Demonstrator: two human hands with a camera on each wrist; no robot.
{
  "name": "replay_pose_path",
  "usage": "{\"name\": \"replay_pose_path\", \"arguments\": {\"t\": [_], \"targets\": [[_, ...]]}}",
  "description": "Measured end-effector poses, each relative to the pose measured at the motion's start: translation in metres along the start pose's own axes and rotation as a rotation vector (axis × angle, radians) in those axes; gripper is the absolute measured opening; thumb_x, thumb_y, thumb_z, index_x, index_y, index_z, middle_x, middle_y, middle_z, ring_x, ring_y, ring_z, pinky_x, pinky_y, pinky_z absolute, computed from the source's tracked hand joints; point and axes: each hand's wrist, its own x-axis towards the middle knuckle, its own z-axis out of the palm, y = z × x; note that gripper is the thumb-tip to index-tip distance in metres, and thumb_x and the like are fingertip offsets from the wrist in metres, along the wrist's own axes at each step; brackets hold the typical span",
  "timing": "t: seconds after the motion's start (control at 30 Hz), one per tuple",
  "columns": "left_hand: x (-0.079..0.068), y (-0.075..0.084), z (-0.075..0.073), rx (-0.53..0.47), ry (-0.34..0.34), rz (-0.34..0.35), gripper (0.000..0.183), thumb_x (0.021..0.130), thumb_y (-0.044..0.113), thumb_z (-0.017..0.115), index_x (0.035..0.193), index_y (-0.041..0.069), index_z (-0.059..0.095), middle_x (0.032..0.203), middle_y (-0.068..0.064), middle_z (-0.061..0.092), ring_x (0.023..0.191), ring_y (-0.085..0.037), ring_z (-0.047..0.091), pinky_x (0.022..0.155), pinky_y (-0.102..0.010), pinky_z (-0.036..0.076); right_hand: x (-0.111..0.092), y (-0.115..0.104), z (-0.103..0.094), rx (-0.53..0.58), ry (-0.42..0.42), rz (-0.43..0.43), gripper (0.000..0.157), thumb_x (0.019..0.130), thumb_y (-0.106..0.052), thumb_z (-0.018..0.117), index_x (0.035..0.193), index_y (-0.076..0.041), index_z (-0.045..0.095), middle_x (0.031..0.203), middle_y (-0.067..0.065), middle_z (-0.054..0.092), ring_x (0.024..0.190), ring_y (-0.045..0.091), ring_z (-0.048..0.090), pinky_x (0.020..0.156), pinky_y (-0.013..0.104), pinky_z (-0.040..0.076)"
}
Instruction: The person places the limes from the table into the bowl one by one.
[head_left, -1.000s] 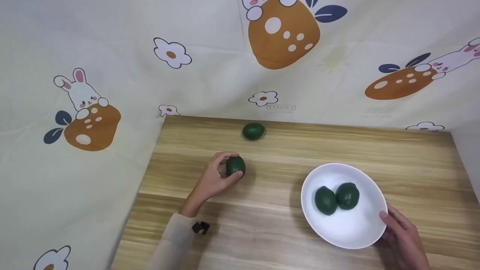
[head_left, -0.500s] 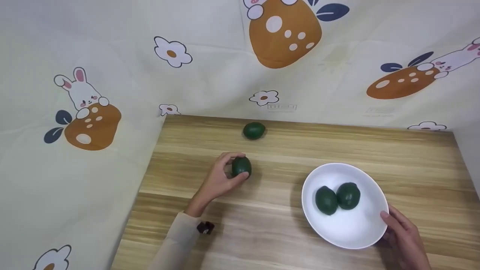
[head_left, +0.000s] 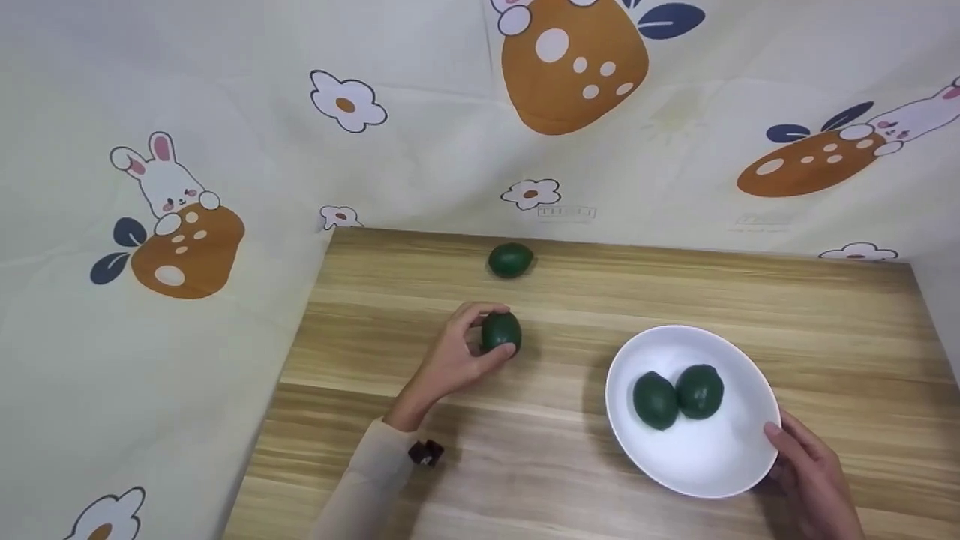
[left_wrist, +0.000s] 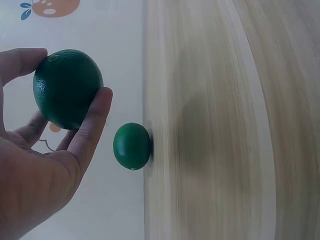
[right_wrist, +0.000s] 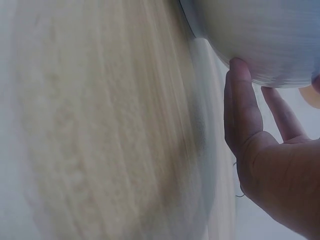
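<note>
My left hand (head_left: 456, 361) pinches a dark green lime (head_left: 501, 332) between thumb and fingers, over the left half of the table. In the left wrist view this lime (left_wrist: 67, 90) sits at the fingertips, apart from the tabletop. My right hand (head_left: 816, 472) grips the right side of a white bowl (head_left: 712, 469), its thumb at the rim. Fingers support the bowl's outer wall (right_wrist: 270, 40) in the right wrist view. Inside the bowl, two limes lie side by side, a left lime (head_left: 655, 401) and a right lime (head_left: 700, 391).
Another lime (head_left: 511, 259) lies near the back edge of the wood-grain table (head_left: 510, 480), beyond my left hand. Pale printed cloth (head_left: 420, 165) with rabbits and flowers rises behind the table and along its sides. A small dark object (head_left: 426, 453) is at my left sleeve.
My left hand has moved steadily right with the lime, nearer the bowl. The right hand and bowl have stayed almost in place; the view has shifted slightly.
</note>
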Motion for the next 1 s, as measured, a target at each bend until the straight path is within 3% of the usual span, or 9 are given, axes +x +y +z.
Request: {"name": "replay_pose_path", "arguments": {"t": [0.3,0.73,1.0], "targets": [[0.005,0.006,0.010,0.016,-0.032,0.015,0.052,0.091,0.028,0.083,0.138,0.015,0.065,0.142,-0.010,0.061,0.127,-0.031,0.062,0.102,-0.053,0.056,0.000,-0.003,-0.001,-0.067,0.025,0.088,0.039,0.112,-0.021,0.052,0.113,-0.053,0.073,0.110,-0.027,0.075,0.095,0.002,0.074,0.079,0.026,0.063],[0.009,0.014,0.013,0.015,-0.028,0.033,0.052,0.091,0.028,0.084,0.138,0.015,0.064,0.142,-0.011,0.061,0.129,-0.032,0.061,0.105,-0.055,0.054,-0.001,-0.001,0.001,-0.021,0.018,0.032,0.043,0.112,-0.014,0.050,0.113,-0.048,0.075,0.111,-0.022,0.076,0.094,0.003,0.074,0.077,0.027,0.063],[0.012,0.019,0.019,0.000,-0.032,0.038,0.052,0.090,0.029,0.084,0.137,0.017,0.065,0.141,-0.009,0.061,0.128,-0.029,0.062,0.098,-0.051,0.059,0.000,-0.005,-0.001,-0.074,0.024,0.103,0.040,0.112,-0.021,0.050,0.109,-0.055,0.072,0.108,-0.027,0.075,0.094,0.001,0.074,0.078,0.027,0.064]]}}
